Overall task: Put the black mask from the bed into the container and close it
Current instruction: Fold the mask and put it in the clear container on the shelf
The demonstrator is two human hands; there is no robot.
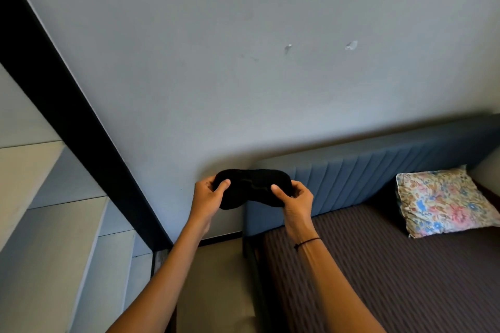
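The black mask (250, 188) is a soft, eye-shaped piece of fabric held up in the air in front of the wall, above the left end of the bed. My left hand (207, 199) grips its left end with the thumb on the front. My right hand (296, 199) grips its right end the same way; a thin black band circles that wrist. The mask is stretched flat between both hands. No container is in view.
The bed (392, 265) with a brown striped sheet fills the lower right, with a blue padded headboard (378, 170) along the wall. A floral pillow (443, 200) lies at the right. Pale stairs (54, 224) with a black stringer rise at the left.
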